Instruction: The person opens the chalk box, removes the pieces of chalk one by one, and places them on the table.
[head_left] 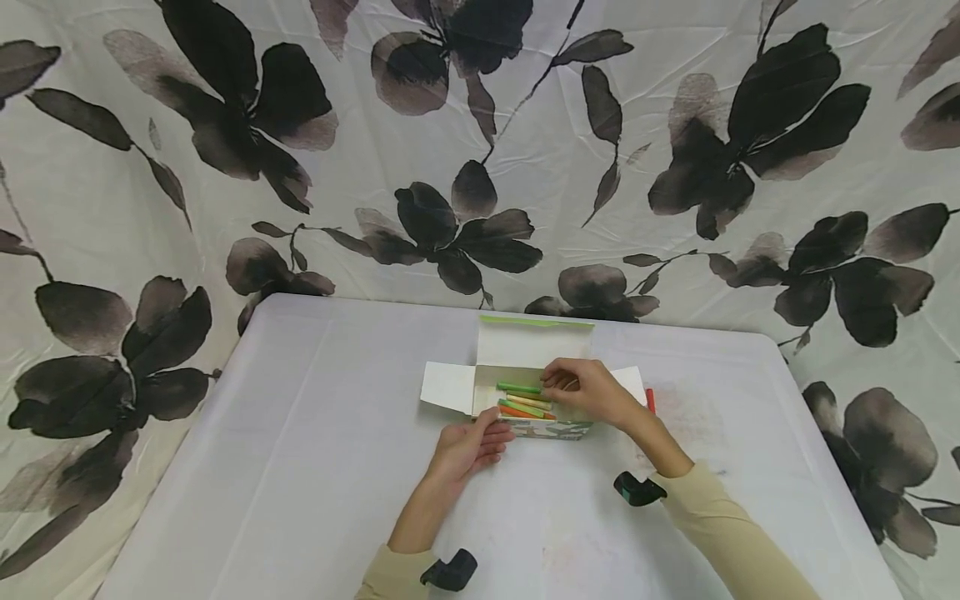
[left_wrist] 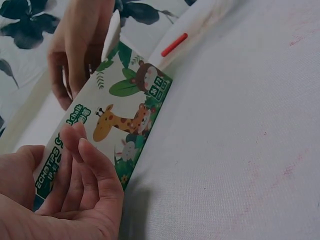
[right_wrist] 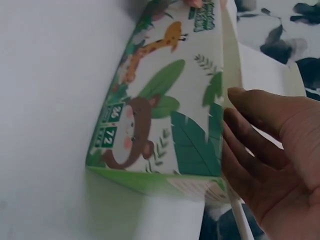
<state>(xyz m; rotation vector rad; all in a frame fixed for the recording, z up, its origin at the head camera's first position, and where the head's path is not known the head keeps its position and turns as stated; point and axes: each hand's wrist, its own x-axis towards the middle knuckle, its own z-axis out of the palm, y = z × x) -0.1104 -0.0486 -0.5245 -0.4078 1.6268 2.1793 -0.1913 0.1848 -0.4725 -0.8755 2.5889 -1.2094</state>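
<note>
A chalk box (head_left: 547, 429) printed with a giraffe and leaves stands with its flaps spread. Inside lie several chalk sticks (head_left: 525, 402) in green, yellow and orange. My left hand (head_left: 463, 446) grips the box at its front left corner, thumb at the rim and fingers against the printed front, as the left wrist view also shows. From the right, my right hand (head_left: 588, 390) reaches over the box, fingertips dipping behind the front wall (right_wrist: 165, 100) and close to the green stick. Its fingertips are partly hidden, so I cannot tell whether they pinch a stick.
A red chalk stick (left_wrist: 174, 45) lies on the table just right of the box. The white lid flap (head_left: 536, 342) stands up at the back. Reddish smudges (head_left: 682, 417) mark the white tablecloth (head_left: 337, 417). A floral cloth (head_left: 450, 125) hangs behind the table.
</note>
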